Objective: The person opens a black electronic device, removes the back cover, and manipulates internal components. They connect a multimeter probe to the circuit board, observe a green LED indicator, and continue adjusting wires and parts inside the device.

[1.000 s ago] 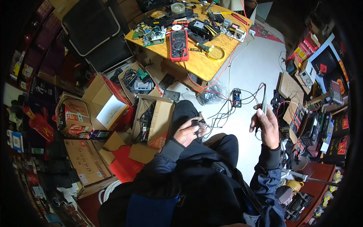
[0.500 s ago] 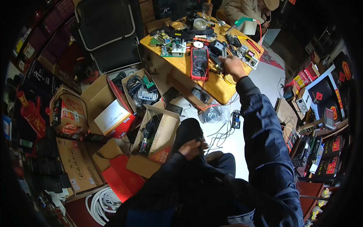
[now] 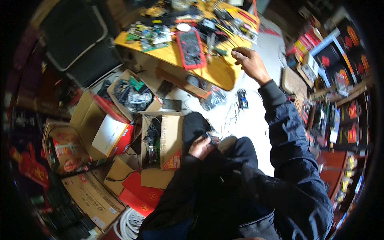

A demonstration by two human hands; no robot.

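Note:
My right hand [image 3: 251, 64] is above the right edge of the wooden table [image 3: 222, 74], fingers pinched together. A thin dark wire [image 3: 231, 39] seems to run from the tabletop clutter to its fingertips; blur hides its end. Left of it lies a red multimeter [image 3: 191, 50] with a dark display. Between the two is a grey tool with a green part [image 3: 219, 51], too blurred to name. By my knee, my left hand [image 3: 201, 147] is closed round a small dark object [image 3: 211, 138], mostly covered by the fingers.
Green circuit boards [image 3: 154, 38] and tools crowd the table's far side. Open cardboard boxes [image 3: 172, 140] with cables and electronics stand left of my legs. A black folding chair [image 3: 76, 40] is at far left. Dark cables and a small black device [image 3: 242, 99] lie on the floor.
My right hand has come off the tools on the table, toward its right edge. The multimeter's display has gone dark. The view has shifted, and my left hand remains by my knee.

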